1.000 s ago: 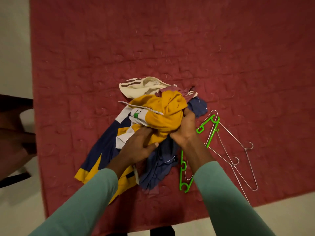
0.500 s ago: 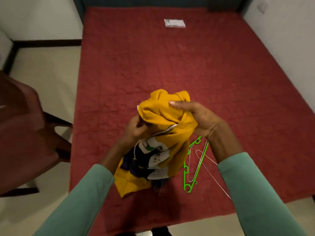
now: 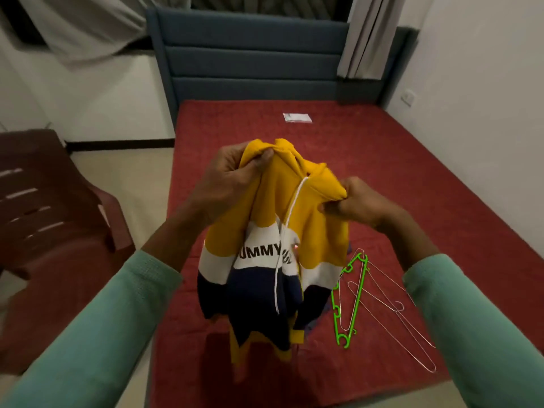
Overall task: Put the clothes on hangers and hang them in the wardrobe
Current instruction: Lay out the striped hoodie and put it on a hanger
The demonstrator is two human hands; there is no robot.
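Both hands are closed on the hoodie (image 3: 273, 231), which is held up in the air above the near end of the bed (image 3: 412, 172). Bunched yellow fabric near the hood is gripped by the left hand (image 3: 232, 175), and a fold at the hood's edge is pinched by the right hand (image 3: 357, 201). The body hangs down twisted. The step is judged to be the opening-out of the garment: the shoulders should be found and spread apart, so that the neck is opened. A green hanger (image 3: 357, 298) and wire hangers (image 3: 398, 307) lie on the bed, near right, where one can be reached once a hand is freed.
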